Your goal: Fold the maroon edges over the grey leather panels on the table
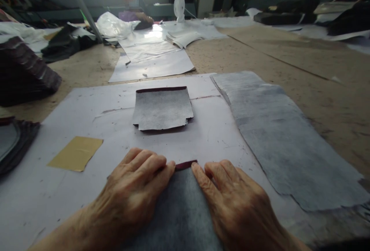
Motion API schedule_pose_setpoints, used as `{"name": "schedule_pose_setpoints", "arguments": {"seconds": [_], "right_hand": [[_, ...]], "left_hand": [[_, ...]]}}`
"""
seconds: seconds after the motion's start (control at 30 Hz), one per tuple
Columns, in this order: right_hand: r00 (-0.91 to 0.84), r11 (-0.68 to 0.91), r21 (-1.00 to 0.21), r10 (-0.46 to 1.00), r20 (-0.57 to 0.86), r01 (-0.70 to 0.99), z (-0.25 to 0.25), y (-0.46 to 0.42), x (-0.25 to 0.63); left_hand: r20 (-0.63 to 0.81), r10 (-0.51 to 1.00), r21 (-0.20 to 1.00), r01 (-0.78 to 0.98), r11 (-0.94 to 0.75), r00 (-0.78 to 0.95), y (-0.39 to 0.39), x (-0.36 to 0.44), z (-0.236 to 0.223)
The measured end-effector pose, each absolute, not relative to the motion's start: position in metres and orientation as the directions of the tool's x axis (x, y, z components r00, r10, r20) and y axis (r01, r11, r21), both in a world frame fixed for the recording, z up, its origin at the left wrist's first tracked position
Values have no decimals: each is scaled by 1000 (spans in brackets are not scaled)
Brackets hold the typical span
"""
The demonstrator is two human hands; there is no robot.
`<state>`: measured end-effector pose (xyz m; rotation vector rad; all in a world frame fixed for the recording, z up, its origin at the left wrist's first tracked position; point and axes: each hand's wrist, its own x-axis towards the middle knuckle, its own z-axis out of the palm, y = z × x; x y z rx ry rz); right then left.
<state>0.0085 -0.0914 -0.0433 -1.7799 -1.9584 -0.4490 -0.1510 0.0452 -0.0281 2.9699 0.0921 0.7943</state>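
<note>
My left hand [135, 189] and my right hand [234, 201] lie side by side on a grey piece with a dark red edge [180, 208] at the near edge of the white sheet [95, 128]. The fingers of both hands are stretched flat and press along the piece's folded top edge, fingertips almost meeting. Neither hand holds anything. A second grey piece with a dark red edge [163, 108] lies apart, further up the white sheet.
A yellow paper scrap [75, 153] lies left of my hands. A long grey sheet [283, 139] lies to the right. Dark stacked pieces [23, 72] sit at the left. Another person [131, 2] works at the far end among white sheets [153, 56].
</note>
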Motion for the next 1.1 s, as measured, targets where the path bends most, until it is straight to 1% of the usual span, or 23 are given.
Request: {"name": "schedule_pose_setpoints", "arguments": {"seconds": [0.13, 0.27, 0.33, 0.47, 0.57, 0.63, 0.7, 0.77, 0.8, 0.83, 0.87, 0.9, 0.93, 1.0, 1.07, 1.1], "right_hand": [[-85, 102, 0, 830, 552, 995, -44, -91, 8], [-202, 206, 52, 823, 531, 977, -42, -90, 9], [-252, 261, 56, 823, 510, 964, -41, -89, 9], [-272, 299, 19, 839, 471, 954, -35, -85, 8], [-279, 331, -44, 852, 443, 943, -32, -82, 12], [-252, 344, -135, 857, 448, 929, -32, -83, 21], [-156, 307, -276, 875, 458, 911, -33, -84, 34], [0, 209, -414, 893, 450, 886, -34, -86, 47], [77, 152, -453, 890, 449, 878, -34, -86, 51], [137, 105, -464, 877, 460, 880, -33, -85, 54], [167, 76, -444, 860, 482, 893, -32, -84, 53], [160, 70, -399, 842, 516, 914, -30, -81, 49], [115, 91, -336, 829, 547, 937, -29, -79, 42], [-31, 198, -221, 807, 590, 955, -27, -72, 22], [-146, 296, -157, 785, 602, 942, -28, -65, 1], [-177, 317, -132, 777, 604, 939, -30, -62, -7]], "left_hand": [[456, 67, 124, 12, -992, 888, 53, -165, -30], [440, 43, 114, -9, -993, 897, 56, -167, -35], [441, 35, 104, -13, -994, 897, 56, -166, -37], [443, 14, 93, -30, -995, 897, 56, -164, -36], [430, 34, 91, -6, -996, 902, 56, -162, -36], [420, 52, 91, 15, -996, 906, 56, -162, -35], [414, 53, 85, 19, -996, 909, 56, -161, -35], [416, 42, 79, 10, -997, 908, 56, -161, -35], [422, 36, 77, 3, -997, 906, 56, -161, -35], [428, 32, 78, -2, -997, 903, 56, -161, -35], [432, 31, 81, -5, -997, 901, 55, -161, -36], [435, 31, 82, -6, -997, 900, 55, -161, -36], [434, 30, 81, -5, -997, 900, 55, -161, -36], [428, 34, 83, -2, -997, 903, 55, -161, -37], [417, 43, 101, 1, -995, 908, 55, -161, -37], [410, 51, 118, 2, -993, 911, 56, -161, -38]]}}
